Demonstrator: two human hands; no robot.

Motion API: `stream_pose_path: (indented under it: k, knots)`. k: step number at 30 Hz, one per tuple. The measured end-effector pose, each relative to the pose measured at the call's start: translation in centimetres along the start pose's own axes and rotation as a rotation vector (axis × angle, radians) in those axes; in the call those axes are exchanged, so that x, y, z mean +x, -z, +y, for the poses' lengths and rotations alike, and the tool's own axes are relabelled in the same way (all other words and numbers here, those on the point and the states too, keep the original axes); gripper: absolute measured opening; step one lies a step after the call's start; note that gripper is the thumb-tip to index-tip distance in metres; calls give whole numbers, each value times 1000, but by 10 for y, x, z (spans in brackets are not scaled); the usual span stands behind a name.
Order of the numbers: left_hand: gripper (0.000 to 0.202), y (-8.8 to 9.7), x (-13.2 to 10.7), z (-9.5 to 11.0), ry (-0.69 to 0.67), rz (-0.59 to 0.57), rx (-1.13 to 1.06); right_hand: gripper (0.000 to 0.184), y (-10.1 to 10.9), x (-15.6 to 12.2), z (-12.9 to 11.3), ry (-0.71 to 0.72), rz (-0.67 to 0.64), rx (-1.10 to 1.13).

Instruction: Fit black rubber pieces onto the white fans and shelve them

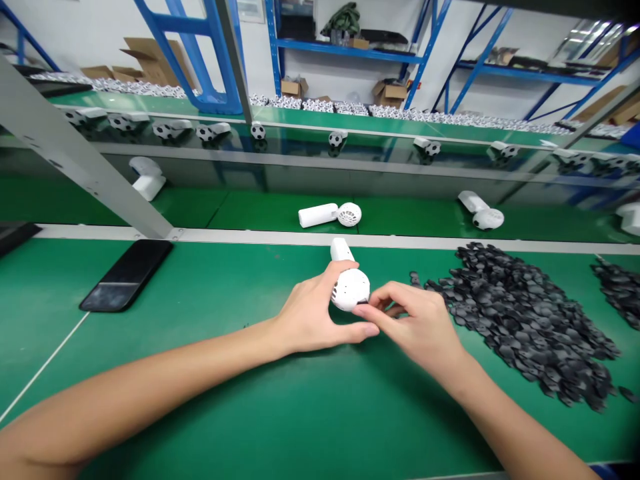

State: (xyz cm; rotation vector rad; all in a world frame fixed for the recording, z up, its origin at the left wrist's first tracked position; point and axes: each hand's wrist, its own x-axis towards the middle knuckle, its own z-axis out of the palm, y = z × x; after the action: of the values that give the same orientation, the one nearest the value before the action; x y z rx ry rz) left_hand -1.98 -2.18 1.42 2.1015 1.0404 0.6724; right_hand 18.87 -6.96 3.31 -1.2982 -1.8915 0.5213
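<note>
- the left hand point(314, 310) was closed around the ball-shaped head of a white handheld fan point(351, 289), its fingers curled over the top and its thumb running beneath, a firm wrap rather than a spread hand.
- the fan was held just above the green workbench point(210, 400), near the bench's far rail, with its handle point(341, 250) pointing away from the person; this grip seemed to turn the head toward the other hand.
- the right hand point(415, 327) was drawn in to a pinch, its fingertips point(373, 308) pressed against the fan's head around a small black patch point(363, 304); the fingers hid most of that patch, so its full shape could not be told.
- a pile of black hexagonal patches point(523, 323) lay just beside the right hand, apparently placed there to be within easy reach.
- a black smartphone point(127, 275) lay face up on the bench, well to the left of the hands, away from the work.
- two more white fans lay on the green shelf beyond the rail, one point(330, 215) nearly straight ahead and one point(480, 210) further right.
- farther off, soccer-ball-patterned fans point(257, 131) stood in a row on a higher shelf.
</note>
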Motion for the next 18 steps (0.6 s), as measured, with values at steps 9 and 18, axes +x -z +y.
stream_pose_path:
  k: [9, 18]
  knots:
    - [80, -1, -2, -7, -55, 34, 17, 28, -7, -4, 2, 43, -25, -39]
    - [59, 5, 1, -10, -81, 44, -26, 25, 6, 8, 15, 151, -282, -22]
